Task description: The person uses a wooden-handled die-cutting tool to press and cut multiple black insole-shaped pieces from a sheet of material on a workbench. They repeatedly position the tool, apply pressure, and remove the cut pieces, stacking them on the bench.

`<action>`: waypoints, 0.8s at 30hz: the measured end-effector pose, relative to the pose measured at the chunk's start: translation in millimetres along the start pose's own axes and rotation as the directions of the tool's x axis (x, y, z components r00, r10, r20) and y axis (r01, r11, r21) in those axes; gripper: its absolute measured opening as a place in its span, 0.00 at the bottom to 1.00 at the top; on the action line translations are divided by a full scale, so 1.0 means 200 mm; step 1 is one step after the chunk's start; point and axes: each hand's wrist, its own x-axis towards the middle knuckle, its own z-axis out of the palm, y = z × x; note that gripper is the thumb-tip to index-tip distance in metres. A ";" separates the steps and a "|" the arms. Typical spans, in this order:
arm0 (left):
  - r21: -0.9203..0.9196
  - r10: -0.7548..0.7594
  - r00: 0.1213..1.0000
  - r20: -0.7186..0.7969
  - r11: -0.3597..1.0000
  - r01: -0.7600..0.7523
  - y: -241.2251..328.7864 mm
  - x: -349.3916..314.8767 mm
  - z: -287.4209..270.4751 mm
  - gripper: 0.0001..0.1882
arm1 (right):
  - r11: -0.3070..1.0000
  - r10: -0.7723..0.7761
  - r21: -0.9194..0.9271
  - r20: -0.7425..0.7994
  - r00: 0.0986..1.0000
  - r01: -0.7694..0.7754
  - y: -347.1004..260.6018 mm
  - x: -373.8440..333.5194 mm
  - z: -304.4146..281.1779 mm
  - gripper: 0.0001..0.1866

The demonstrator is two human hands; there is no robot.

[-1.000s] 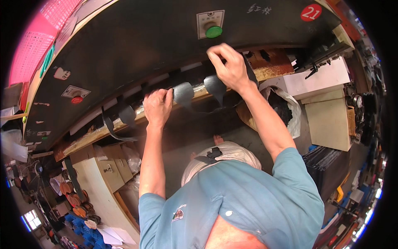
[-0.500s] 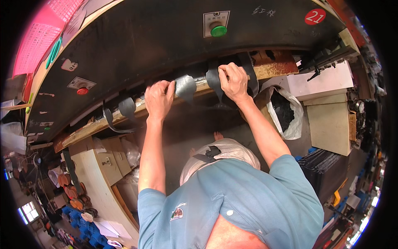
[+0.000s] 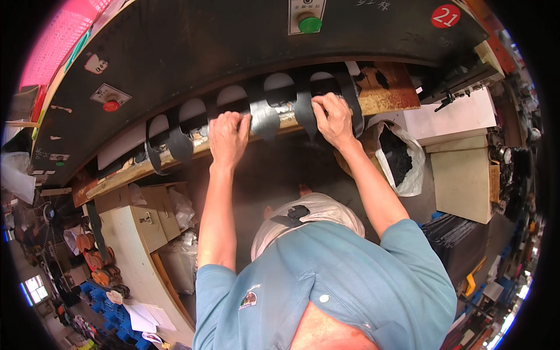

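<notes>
A black sheet [image 3: 266, 121] with a row of rounded cut-out holes lies along the slot under a dark machine panel [image 3: 233, 49]. Its near edge ends in tabs that hang over a wooden ledge [image 3: 379, 99]. My left hand [image 3: 227, 139] is closed at the sheet's near edge, left of the middle, fingers curled down. Further right, my right hand [image 3: 335, 119] pinches the sheet between thumb and fingers near its right end. Both hands partly hide the tabs they hold. Pale and metallic surfaces show through the holes.
On the panel are a green button [image 3: 310, 23] and a red button [image 3: 111, 105]. A white bag of black scraps [image 3: 402, 154] stands below right, beside a pale cabinet [image 3: 461, 178]. Another cabinet [image 3: 134, 239] is at the left. A pink basket [image 3: 58, 49] sits upper left.
More of the sheet shows between panel and ledge, with its row of holes now in sight. Both hands keep their grip and sit slightly further right in view. The panel appears higher.
</notes>
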 end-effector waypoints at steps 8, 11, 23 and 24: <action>-0.115 -0.104 0.969 0.225 0.985 0.132 0.19 -0.33 -0.20 0.08 | 0.734 0.548 0.346 0.205 0.811 -0.584 -0.21 -0.21 -0.24 0.03; -0.205 -0.195 0.903 0.384 0.935 0.289 0.18 -0.37 -0.28 0.08 | 0.935 0.305 0.153 0.109 0.946 -0.319 -0.24 -0.10 -0.20 0.14; -0.091 -0.012 0.976 0.217 0.995 0.033 -0.58 -0.10 0.22 0.24 | 0.985 0.172 -0.111 0.478 0.862 -0.136 -0.49 -0.01 0.72 0.50; -0.078 -0.009 0.975 0.221 0.997 0.027 -0.61 -0.14 0.21 0.24 | 0.986 0.166 -0.098 0.481 0.861 -0.136 -0.50 -0.02 0.73 0.49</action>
